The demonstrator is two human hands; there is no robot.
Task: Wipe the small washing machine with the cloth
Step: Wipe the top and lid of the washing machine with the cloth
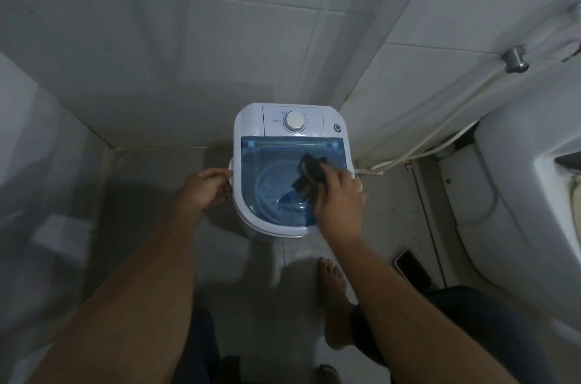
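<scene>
Wiping: right hand (341, 198) presses dark cloth (309, 177) on the washing machine (290, 169) lid
Cloth: soft, limp; grip bunched
Left hand (206, 187): holding machine's left edge, likely light

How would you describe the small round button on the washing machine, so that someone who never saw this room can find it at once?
Find the small white washing machine standing on the floor by the tiled wall. On its white top panel, behind the blue transparent lid, sits a large white dial. The button is to the right of that dial, near the corner: much smaller, dark and ringed.
</scene>
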